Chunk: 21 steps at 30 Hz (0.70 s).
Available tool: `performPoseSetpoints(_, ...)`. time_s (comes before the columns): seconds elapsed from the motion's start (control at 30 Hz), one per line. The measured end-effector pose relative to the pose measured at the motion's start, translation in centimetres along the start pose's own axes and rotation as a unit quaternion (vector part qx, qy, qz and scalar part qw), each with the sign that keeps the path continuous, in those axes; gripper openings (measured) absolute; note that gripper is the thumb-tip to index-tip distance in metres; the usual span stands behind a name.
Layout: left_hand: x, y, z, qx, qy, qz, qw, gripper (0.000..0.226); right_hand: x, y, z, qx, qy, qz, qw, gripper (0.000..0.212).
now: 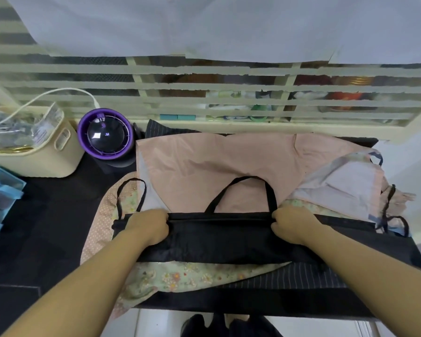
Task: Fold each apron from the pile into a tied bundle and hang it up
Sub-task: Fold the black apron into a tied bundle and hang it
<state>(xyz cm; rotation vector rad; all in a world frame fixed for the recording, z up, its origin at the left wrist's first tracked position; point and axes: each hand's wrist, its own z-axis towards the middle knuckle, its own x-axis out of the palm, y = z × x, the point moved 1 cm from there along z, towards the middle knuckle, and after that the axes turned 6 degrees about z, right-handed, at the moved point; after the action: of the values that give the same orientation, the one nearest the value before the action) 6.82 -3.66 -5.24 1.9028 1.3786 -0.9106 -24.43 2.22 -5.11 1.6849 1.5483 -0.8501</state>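
**Gripping the black apron at both ends**

I see the black apron (pixel 219 239) folded into a long band across the pile, near the table's front edge. The left hand (pixel 147 227) curls its fingers round the band's top fold at one end, and the right hand (pixel 293 224) pinches the same fold at the other. The neck loop (pixel 270 190) arches up between them onto the pink apron (pixel 216 161) behind.

Under the band lie a floral apron (pixel 180 278) and a pinstripe apron (pixel 289 276). A pale apron (pixel 338 188) is bunched just beside the right hand. A thin tie (pixel 144 193) loops out past the left hand.

Farther left on the table (pixel 46 227) stand a purple fan (pixel 105 135), a cream basket (pixel 34 156) and blue drawers (pixel 0 190). Slatted shutters (pixel 107 69) close off the back.
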Motion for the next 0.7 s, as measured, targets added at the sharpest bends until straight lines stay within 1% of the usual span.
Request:
performPoseSetpoints(0.07,0.8,0.0,-0.4,-0.027,-0.067,0.019,0.997,0.027,0.5,-0.3,-0.2,-0.018,-0.049,0.005,0.999,0.018)
performPoseSetpoints(0.13,1.6,-0.3,-0.8,-0.052,-0.170,0.026,0.984,0.035,1.0,-0.6,-0.2,-0.045,-0.090,-0.024,0.995,0.017)
performPoseSetpoints(0.17,1.9,-0.9,-1.2,-0.051,-0.227,0.024,0.972,0.042,1.3,-0.6,-0.2,-0.065,-0.107,-0.048,0.991,0.017)
performPoseSetpoints(0.23,2.5,-2.8,-1.5,-0.004,-0.315,-0.003,0.949,0.055,1.9,-0.8,0.1,-0.085,-0.128,-0.069,0.986,0.017)
performPoseSetpoints(0.27,2.7,-4.2,-1.9,0.041,-0.332,-0.013,0.942,0.056,2.0,-0.8,0.1,-0.081,-0.135,-0.056,0.986,0.017)
performPoseSetpoints(0.33,3.4,-7.7,-2.4,0.154,-0.324,-0.010,0.933,0.047,2.5,-1.0,0.4,-0.065,-0.156,-0.033,0.985,0.019)
performPoseSetpoints(0.37,4.0,-9.4,-2.3,0.194,-0.296,0.000,0.935,0.045,2.9,-1.1,0.6,-0.067,-0.175,-0.029,0.982,0.019)
performPoseSetpoints(0.4,4.6,-10.7,-2.2,0.212,-0.257,0.017,0.943,0.046,3.3,-1.1,0.7,-0.073,-0.202,-0.027,0.976,0.020)
performPoseSetpoints(0.43,5.4,-11.6,-1.7,0.211,-0.230,0.038,0.949,0.050,3.4,-1.0,0.5,-0.071,-0.221,-0.020,0.972,0.021)
performPoseSetpoints(0.47,6.0,-11.9,-1.3,0.203,-0.206,0.052,0.956,0.053,3.4,-0.9,0.2,-0.070,-0.222,-0.003,0.972,0.023)
performPoseSetpoints(0.5,6.5,-12.0,-0.8,0.198,-0.199,0.060,0.958,0.055,3.3,-1.0,-0.3,-0.063,-0.215,0.012,0.974,0.029)
performPoseSetpoints(0.6,7.2,-11.9,0.0,0.196,-0.214,0.067,0.955,0.057,1.8,-2.7,-2.0,-0.029,-0.196,0.035,0.980,0.051)
performPoseSetpoints(0.63,7.3,-12.1,0.1,0.200,-0.219,0.066,0.953,0.057,1.5,-4.0,-2.7,-0.019,-0.178,0.052,0.983,0.053)
performPoseSetpoints(0.67,7.2,-12.1,0.1,0.199,-0.220,0.068,0.953,0.057,0.8,-5.0,-3.3,-0.018,-0.157,0.069,0.985,0.051)
performPoseSetpoints(0.7,7.2,-12.2,0.0,0.201,-0.217,0.069,0.953,0.057,0.4,-6.3,-3.7,-0.015,-0.113,0.080,0.990,0.049)
